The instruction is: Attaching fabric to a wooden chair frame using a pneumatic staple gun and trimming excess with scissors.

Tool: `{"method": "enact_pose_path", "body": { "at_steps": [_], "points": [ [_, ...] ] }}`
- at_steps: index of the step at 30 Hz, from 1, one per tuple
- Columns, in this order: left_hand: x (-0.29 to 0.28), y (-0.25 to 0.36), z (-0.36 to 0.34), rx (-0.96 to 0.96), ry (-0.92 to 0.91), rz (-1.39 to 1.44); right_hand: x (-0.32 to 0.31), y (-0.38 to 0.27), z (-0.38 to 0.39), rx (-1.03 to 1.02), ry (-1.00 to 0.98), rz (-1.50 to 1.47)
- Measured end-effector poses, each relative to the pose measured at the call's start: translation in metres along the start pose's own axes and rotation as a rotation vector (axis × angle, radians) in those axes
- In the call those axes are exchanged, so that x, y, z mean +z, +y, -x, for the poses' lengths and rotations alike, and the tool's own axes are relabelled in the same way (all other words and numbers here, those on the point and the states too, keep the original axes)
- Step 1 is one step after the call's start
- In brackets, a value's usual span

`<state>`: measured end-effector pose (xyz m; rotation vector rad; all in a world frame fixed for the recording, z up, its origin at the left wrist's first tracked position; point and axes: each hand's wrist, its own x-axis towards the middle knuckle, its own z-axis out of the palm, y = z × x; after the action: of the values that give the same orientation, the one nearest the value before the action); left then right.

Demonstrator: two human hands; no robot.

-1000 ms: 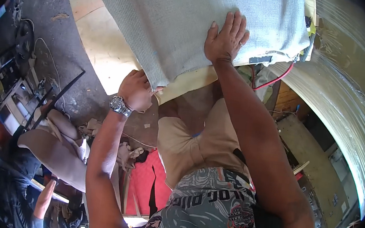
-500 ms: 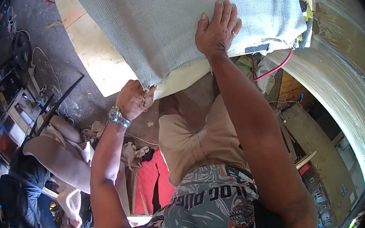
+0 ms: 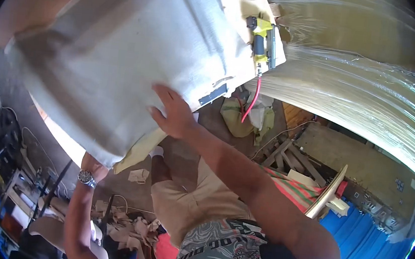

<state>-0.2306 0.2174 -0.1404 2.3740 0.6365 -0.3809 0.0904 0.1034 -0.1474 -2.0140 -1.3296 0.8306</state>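
Observation:
A grey ribbed fabric [image 3: 140,46] lies over a pale board [image 3: 58,131] with cream foam [image 3: 140,149] showing along its near edge. My left hand [image 3: 94,167], with a metal watch on its wrist, grips the fabric's near corner; its fingertips are partly hidden there. Over the fabric's near right side is my right hand [image 3: 176,115], fingers apart and slightly blurred, holding nothing. Whether it touches the cloth is hard to tell. A yellow and black air staple gun [image 3: 261,41] rests on the board's right part, its red hose [image 3: 252,100] hanging over the edge.
Plastic-wrapped panels [image 3: 344,78] stand at the right. A narrow dark bar [image 3: 213,96] sits at the board's edge. Scraps of tan cloth [image 3: 129,227] and a red piece [image 3: 165,251] lie on the floor below. Wood offcuts [image 3: 298,159] are piled right of my legs.
My view has shifted, bringing the whole staple gun into sight. My right hand has moved off its flat place near the fabric's right edge, toward my left. My left hand still grips the corner.

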Motion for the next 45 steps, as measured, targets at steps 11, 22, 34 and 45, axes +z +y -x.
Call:
{"method": "enact_pose_path", "body": {
  "at_steps": [11,22,34,45],
  "points": [
    [0.013,-0.010,0.017,-0.109,-0.260,-0.253,-0.234,0.263,-0.060,0.494,0.243,0.706],
    [0.015,-0.003,0.013,-0.092,-0.146,-0.310,-0.281,0.271,-0.076,0.670,0.253,0.480],
    [0.031,-0.003,0.028,0.010,-0.051,-0.150,-0.083,-0.024,0.237,0.633,0.487,-0.987],
    [0.035,-0.028,0.009,0.130,0.006,-0.284,0.029,-0.105,0.241,0.040,-0.239,0.092]
  ]
}}
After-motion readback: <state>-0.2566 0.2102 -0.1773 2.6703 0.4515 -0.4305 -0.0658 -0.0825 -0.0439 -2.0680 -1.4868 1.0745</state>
